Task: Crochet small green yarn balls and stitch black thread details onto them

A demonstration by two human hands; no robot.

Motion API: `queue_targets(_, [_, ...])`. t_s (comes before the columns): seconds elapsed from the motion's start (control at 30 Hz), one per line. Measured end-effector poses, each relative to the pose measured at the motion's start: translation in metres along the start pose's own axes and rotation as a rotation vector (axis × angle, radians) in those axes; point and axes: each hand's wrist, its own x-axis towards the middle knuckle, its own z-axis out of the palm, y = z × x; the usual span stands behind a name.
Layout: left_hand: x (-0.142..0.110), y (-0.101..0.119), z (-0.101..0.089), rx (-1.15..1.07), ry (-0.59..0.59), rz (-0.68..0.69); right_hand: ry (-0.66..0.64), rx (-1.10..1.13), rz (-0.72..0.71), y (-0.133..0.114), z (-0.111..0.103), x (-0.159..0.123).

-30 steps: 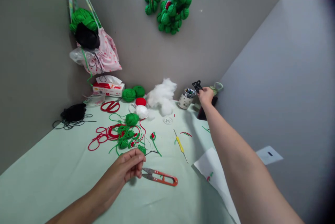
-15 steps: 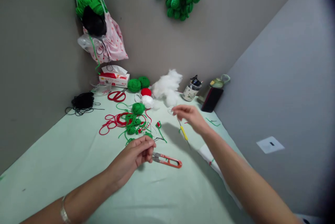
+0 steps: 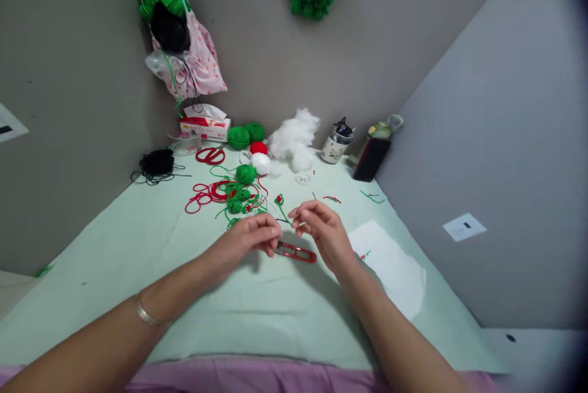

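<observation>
My left hand (image 3: 250, 239) is closed in a pinch in front of the yarn pieces; anything between its fingertips is too small to make out. Right beside those fingers lie the red-handled thread snips (image 3: 312, 256), their blade end partly hidden. My right hand (image 3: 321, 231) hovers to the right, thumb and fingertips drawn together, and what they hold cannot be made out. Just beyond it sits a small red and green crocheted piece (image 3: 279, 199) with a green tail. Behind my hands spreads a tangle of red yarn (image 3: 197, 197) with small green crocheted pieces (image 3: 235, 205).
Green yarn balls (image 3: 239, 138), a red ball (image 3: 258, 147), white stuffing (image 3: 294, 136), red scissors (image 3: 210, 156) and a tissue box (image 3: 206, 130) line the back. A jar (image 3: 334, 149) and a dark phone (image 3: 372, 159) stand back right. White paper (image 3: 395, 276) lies right.
My right hand has come back from the small pale loop toward my left hand, and now covers where the yellow-handled hook lay. My left hand stays pinched. The view has shifted.
</observation>
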Motion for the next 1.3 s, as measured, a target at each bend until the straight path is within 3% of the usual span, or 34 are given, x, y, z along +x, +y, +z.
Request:
queue_targets(0.13, [0.01,0.01,-0.031,0.487,0.326,0.292,0.134,-0.014,-0.028,0.008,-0.016,0.016])
queue_targets(0.23, [0.015,0.012,-0.056,0.713,0.388,0.385,0.142,-0.042,-0.017,0.016,-0.023,0.019])
queue_targets(0.33, [0.014,0.013,-0.078,0.848,0.325,0.303,0.127,-0.061,0.005,0.02,-0.023,0.017])
queue_targets(0.47, [0.012,0.012,-0.09,0.985,0.115,0.142,0.108,-0.082,0.017,0.018,-0.019,0.013])
queue_targets(0.53, [0.012,0.013,-0.089,1.031,0.068,0.141,0.097,-0.093,0.016,0.016,-0.016,0.011])
queue_targets(0.67, [0.011,0.016,-0.085,1.039,0.094,0.181,0.063,-0.107,0.014,0.014,-0.012,0.007])
queue_targets(0.8, [0.01,0.012,-0.084,1.101,-0.011,0.138,0.021,-0.109,0.01,0.014,-0.009,0.004])
queue_targets(0.87, [0.01,0.009,-0.076,1.081,0.01,0.162,-0.009,-0.102,0.014,0.013,-0.008,0.001])
queue_targets(1.0, [0.008,-0.001,-0.038,0.927,0.15,0.264,-0.116,-0.067,0.056,0.011,0.0,-0.008])
queue_targets(1.1, [0.003,-0.013,-0.013,0.912,0.094,0.443,-0.216,-0.03,0.077,0.013,0.006,-0.014])
queue_targets(1.2, [-0.003,-0.022,-0.007,1.008,0.045,0.544,-0.26,-0.002,0.038,0.018,0.01,-0.017])
queue_targets(1.3, [-0.003,-0.026,-0.012,1.066,0.103,0.583,-0.32,0.051,-0.026,0.022,0.011,-0.016])
